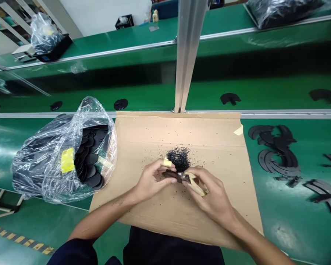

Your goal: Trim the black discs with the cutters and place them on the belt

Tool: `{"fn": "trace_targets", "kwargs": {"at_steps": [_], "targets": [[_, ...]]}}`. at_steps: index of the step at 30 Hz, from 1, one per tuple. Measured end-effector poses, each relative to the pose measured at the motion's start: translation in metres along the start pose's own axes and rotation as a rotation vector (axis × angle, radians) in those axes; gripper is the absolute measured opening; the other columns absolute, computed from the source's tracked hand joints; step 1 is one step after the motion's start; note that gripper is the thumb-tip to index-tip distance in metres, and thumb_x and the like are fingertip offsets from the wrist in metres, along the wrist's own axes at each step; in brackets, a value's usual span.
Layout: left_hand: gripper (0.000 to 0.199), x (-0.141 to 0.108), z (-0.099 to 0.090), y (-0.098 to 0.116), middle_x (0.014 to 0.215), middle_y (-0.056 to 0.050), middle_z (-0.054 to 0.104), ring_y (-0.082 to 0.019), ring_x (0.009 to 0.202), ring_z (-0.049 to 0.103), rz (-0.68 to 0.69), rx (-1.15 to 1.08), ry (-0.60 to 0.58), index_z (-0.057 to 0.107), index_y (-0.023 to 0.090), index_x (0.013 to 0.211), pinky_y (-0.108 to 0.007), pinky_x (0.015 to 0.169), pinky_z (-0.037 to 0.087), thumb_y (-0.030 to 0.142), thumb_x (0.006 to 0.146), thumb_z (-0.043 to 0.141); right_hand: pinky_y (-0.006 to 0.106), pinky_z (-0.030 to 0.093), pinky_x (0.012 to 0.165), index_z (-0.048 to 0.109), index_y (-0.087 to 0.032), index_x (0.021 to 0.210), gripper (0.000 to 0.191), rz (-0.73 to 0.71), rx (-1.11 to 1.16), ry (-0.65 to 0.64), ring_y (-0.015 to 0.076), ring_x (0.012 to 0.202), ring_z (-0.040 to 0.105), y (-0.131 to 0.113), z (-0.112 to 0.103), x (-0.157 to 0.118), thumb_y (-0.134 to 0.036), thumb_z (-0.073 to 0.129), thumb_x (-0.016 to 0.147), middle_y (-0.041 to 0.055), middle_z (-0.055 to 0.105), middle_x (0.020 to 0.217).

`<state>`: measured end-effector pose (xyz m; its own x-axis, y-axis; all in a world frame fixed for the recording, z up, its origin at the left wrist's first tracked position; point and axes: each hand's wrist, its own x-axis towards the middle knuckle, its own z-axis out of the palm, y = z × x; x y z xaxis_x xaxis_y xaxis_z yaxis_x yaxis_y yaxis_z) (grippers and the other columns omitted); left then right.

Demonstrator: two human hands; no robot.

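Note:
My left hand (153,180) is closed on a small dark plastic part (168,174), pinched between thumb and fingers, with yellow tape on one fingertip. In my right hand (212,189) is a pair of nippers (197,187) with pale yellow handles. Their metal jaws meet the right end of the part; whether the jaws are closed on it cannot be made out. Just beyond my fingers lies a heap of tiny black scraps (179,157). Under both hands is a cardboard sheet (143,136), sprinkled with more scraps.
A clear plastic bag (55,173) full of black discs (91,170) lies open on the left. Several curved black parts (278,147) are piled at right. Behind the cardboard, a metal post (187,55) rises before a green conveyor belt (154,95) carrying spaced black parts.

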<state>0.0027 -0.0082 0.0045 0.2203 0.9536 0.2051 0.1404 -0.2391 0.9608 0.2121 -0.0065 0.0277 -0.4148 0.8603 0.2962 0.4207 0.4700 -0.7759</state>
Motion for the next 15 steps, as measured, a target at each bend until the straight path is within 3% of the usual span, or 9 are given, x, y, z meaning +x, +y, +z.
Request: {"fn": "trace_targets", "kwargs": {"at_steps": [5, 10, 15], "targets": [[0.027, 0.007, -0.014, 0.004, 0.103, -0.009, 0.07, -0.019, 0.09, 0.067, 0.223, 0.377, -0.275, 0.066, 0.019, 0.119, -0.033, 0.079, 0.057, 0.012, 0.094, 0.058, 0.032, 0.05, 0.064, 0.061, -0.019, 0.114, 0.027, -0.285, -0.258, -0.038, 0.0197, 0.075, 0.063, -0.006, -0.008, 0.002, -0.007, 0.047, 0.093, 0.0086, 0.07, 0.089], [0.029, 0.006, -0.016, 0.0, 0.105, -0.011, 0.072, -0.02, 0.094, 0.069, 0.234, 0.287, -0.207, 0.066, 0.017, 0.122, -0.033, 0.081, 0.058, 0.013, 0.095, 0.057, 0.04, 0.056, 0.077, 0.054, -0.02, 0.129, 0.037, -0.206, -0.145, -0.102, 0.0256, 0.093, 0.068, 0.003, -0.028, 0.003, -0.017, 0.054, 0.092, 0.0125, 0.071, 0.106], [0.031, 0.004, -0.016, -0.005, 0.105, -0.013, 0.073, -0.02, 0.096, 0.071, 0.214, 0.191, -0.194, 0.066, 0.016, 0.124, -0.031, 0.082, 0.059, 0.012, 0.094, 0.058, 0.043, 0.055, 0.077, 0.057, -0.019, 0.126, 0.031, -0.182, -0.409, -0.178, 0.0283, 0.093, 0.066, 0.023, -0.039, 0.003, -0.022, 0.052, 0.095, 0.0138, 0.07, 0.107]]}}
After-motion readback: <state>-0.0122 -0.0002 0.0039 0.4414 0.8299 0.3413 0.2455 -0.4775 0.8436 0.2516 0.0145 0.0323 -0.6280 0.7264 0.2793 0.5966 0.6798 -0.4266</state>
